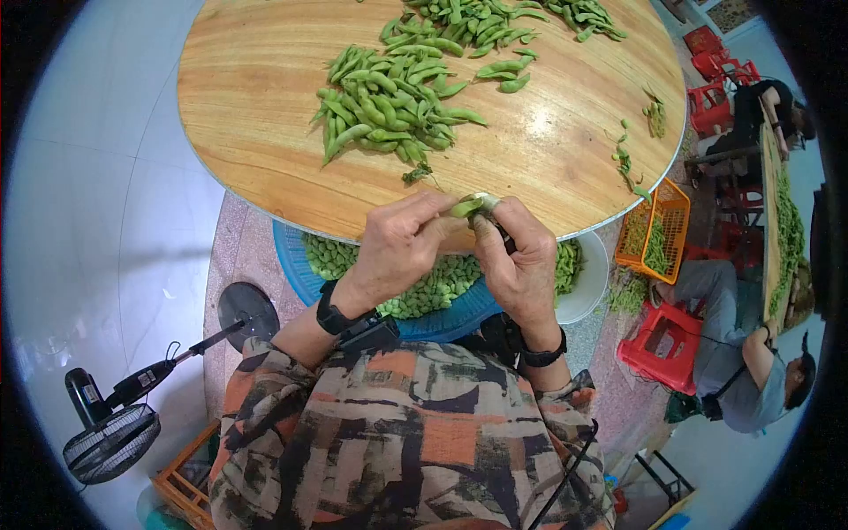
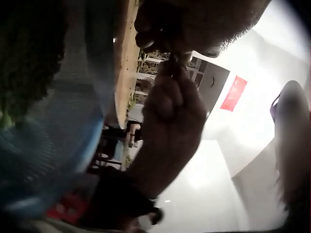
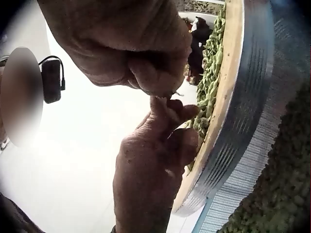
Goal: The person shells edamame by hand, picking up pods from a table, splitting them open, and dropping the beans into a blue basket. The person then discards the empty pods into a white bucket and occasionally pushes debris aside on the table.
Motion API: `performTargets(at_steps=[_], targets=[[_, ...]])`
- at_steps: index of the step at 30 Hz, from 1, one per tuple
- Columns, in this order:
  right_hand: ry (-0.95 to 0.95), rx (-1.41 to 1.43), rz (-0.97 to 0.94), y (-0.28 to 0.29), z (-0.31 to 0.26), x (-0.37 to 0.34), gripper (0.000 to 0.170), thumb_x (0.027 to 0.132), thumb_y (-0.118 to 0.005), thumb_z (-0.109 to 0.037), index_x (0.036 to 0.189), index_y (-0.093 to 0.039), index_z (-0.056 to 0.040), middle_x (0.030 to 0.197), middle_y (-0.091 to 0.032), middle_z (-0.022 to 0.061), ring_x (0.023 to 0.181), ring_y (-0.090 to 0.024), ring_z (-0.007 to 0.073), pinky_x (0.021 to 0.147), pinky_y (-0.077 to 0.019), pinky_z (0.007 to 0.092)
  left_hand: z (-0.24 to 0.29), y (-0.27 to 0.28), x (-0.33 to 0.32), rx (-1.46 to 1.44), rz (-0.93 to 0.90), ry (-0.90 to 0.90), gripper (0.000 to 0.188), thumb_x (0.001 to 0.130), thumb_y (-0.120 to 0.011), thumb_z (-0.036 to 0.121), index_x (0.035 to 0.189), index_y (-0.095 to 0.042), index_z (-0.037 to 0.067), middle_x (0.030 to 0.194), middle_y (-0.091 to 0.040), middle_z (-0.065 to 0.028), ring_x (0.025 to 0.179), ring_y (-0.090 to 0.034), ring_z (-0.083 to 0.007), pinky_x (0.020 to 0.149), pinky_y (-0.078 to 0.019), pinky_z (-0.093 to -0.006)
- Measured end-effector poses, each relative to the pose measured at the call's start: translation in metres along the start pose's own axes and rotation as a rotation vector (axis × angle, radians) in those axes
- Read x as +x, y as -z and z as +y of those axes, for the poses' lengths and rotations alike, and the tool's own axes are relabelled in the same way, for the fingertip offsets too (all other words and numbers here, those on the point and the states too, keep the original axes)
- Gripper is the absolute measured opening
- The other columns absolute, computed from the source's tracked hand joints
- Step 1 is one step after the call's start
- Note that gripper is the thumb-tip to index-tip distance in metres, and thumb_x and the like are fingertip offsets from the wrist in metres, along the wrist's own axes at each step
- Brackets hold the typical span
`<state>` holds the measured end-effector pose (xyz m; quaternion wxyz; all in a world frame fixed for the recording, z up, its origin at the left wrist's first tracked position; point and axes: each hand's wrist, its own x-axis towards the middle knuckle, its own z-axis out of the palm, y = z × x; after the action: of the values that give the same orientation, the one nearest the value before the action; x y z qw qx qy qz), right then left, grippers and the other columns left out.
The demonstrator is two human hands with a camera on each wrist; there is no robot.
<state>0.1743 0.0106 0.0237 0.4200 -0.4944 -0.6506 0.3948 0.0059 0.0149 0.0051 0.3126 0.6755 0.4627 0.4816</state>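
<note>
A green pod (image 1: 466, 208) is pinched between the fingertips of both hands, just above the near edge of the round wooden table (image 1: 265, 150). My left hand (image 1: 397, 247) holds it from the left, my right hand (image 1: 519, 265) from the right, with thumb and fingers curled. A heap of pods (image 1: 380, 106) lies on the table beyond them. Below the hands, a blue basket (image 1: 288, 256) holds many green beans (image 1: 424, 291). Both wrist views show the left hand (image 2: 194, 24) (image 3: 150, 160) and right hand (image 2: 172, 107) (image 3: 131, 43) meeting at the fingertips; the pod is hard to make out there.
More pods (image 1: 477, 22) lie at the table's far side, small scraps (image 1: 625, 159) near its right edge. A white bucket (image 1: 590, 281) with pods stands right of the basket, an orange crate (image 1: 673, 221) farther right. A fan (image 1: 110, 433) stands at left; people sit at another table at right.
</note>
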Motion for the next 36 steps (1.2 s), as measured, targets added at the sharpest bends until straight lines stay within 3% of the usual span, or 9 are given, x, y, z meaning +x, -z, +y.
performTargets(at_steps=[2, 3, 5, 9, 14, 17, 31, 34, 36], targets=[[-0.015, 0.006, 0.022, 0.0, -0.002, -0.001, 0.016, 0.085, -0.061, 0.003, 0.1, -0.065, 0.0027, 0.078, -0.056, 0.0128, 0.067, -0.057, 0.0244, 0.061, -0.0451, 0.0318, 0.003, 0.015, 0.003, -0.278, -0.252, 0.488, 0.017, 0.097, -0.062, 0.016, 0.099, -0.068, 0.0, 0.077, -0.065, -0.005, 0.061, -0.06, -0.0069, 0.052, -0.0448, -0.0241], [-0.015, 0.006, 0.02, 0.0, -0.001, -0.001, 0.016, 0.085, -0.061, 0.003, 0.1, -0.065, 0.0027, 0.078, -0.056, 0.0128, 0.067, -0.057, 0.0244, 0.061, -0.0451, 0.0318, 0.001, 0.02, 0.005, -0.279, -0.251, 0.488, 0.017, 0.097, -0.062, 0.016, 0.099, -0.068, 0.0, 0.077, -0.065, -0.005, 0.061, -0.06, -0.0069, 0.052, -0.0448, -0.0241], [0.06, -0.066, 0.005, -0.001, 0.003, 0.001, 0.016, 0.084, -0.061, 0.005, 0.099, -0.064, 0.0036, 0.079, -0.057, 0.014, 0.068, -0.059, 0.027, 0.061, -0.0467, 0.0338, -0.003, 0.028, 0.011, -0.544, -0.506, 0.68, 0.023, 0.103, -0.052, 0.02, 0.1, -0.065, 0.001, 0.076, -0.065, -0.0044, 0.06, -0.059, -0.0068, 0.048, -0.0406, -0.0205], [0.167, -0.238, 0.045, -0.013, -0.008, -0.005, 0.02, 0.082, -0.061, 0.008, 0.102, -0.062, 0.005, 0.084, -0.057, 0.0163, 0.071, -0.061, 0.031, 0.061, -0.0489, 0.0367, -0.011, 0.019, 0.004, -0.747, -0.478, 0.7, 0.023, 0.104, -0.048, 0.022, 0.109, -0.06, 0.003, 0.076, -0.061, -0.0011, 0.061, -0.055, -0.0056, 0.051, -0.0395, -0.0192], [0.258, -0.312, 0.085, -0.023, -0.006, -0.009, 0.027, 0.079, -0.06, 0.012, 0.106, -0.058, 0.0065, 0.09, -0.055, 0.0186, 0.074, -0.061, 0.0342, 0.062, -0.0507, 0.0391, -0.008, 0.008, -0.007, -1.003, -0.286, 0.782, 0.022, 0.102, -0.043, 0.02, 0.114, -0.055, 0.005, 0.079, -0.046, 0.0052, 0.065, -0.043, -0.0048, 0.057, -0.0367, -0.0176], [0.234, -0.285, 0.081, -0.024, -0.002, -0.008, 0.025, 0.08, -0.06, 0.011, 0.105, -0.059, 0.0064, 0.089, -0.055, 0.0176, 0.072, -0.061, 0.033, 0.061, -0.0505, 0.0385, 0.003, 0.002, -0.008, -0.929, -0.198, 0.861, 0.023, 0.099, -0.042, 0.017, 0.114, -0.054, 0.004, 0.078, -0.044, 0.0045, 0.066, -0.041, -0.0052, 0.058, -0.0367, -0.019], [0.207, -0.224, 0.113, -0.016, -0.002, -0.005, 0.019, 0.083, -0.062, 0.007, 0.102, -0.064, 0.0046, 0.083, -0.057, 0.0149, 0.068, -0.061, 0.0278, 0.057, -0.0479, 0.0329, -0.005, 0.001, -0.019, -1.085, -0.166, 0.828, 0.029, 0.097, -0.045, 0.009, 0.12, -0.057, -0.003, 0.082, -0.051, 0.0012, 0.066, -0.044, -0.0066, 0.056, -0.039, -0.0213], [0.186, -0.189, 0.116, -0.009, 0.002, -0.004, 0.018, 0.084, -0.061, 0.007, 0.101, -0.065, 0.0033, 0.079, -0.057, 0.0117, 0.065, -0.059, 0.0226, 0.055, -0.0451, 0.0305, -0.007, 0.002, -0.024, -1.125, -0.2, 0.832, 0.03, 0.097, -0.048, 0.011, 0.121, -0.058, -0.003, 0.084, -0.056, -0.0009, 0.065, -0.044, -0.0069, 0.055, -0.0393, -0.0211], [-0.008, 0.009, 0.065, -0.001, 0.006, -0.007, 0.018, 0.085, -0.059, 0.005, 0.102, -0.066, 0.003, 0.075, -0.056, 0.0089, 0.063, -0.056, 0.0169, 0.054, -0.0431, 0.0295, -0.006, 0.006, -0.026, -1.134, -0.216, 0.857, 0.03, 0.097, -0.049, 0.011, 0.123, -0.059, -0.003, 0.085, -0.059, -0.0026, 0.064, -0.045, -0.007, 0.055, -0.0395, -0.0209]])
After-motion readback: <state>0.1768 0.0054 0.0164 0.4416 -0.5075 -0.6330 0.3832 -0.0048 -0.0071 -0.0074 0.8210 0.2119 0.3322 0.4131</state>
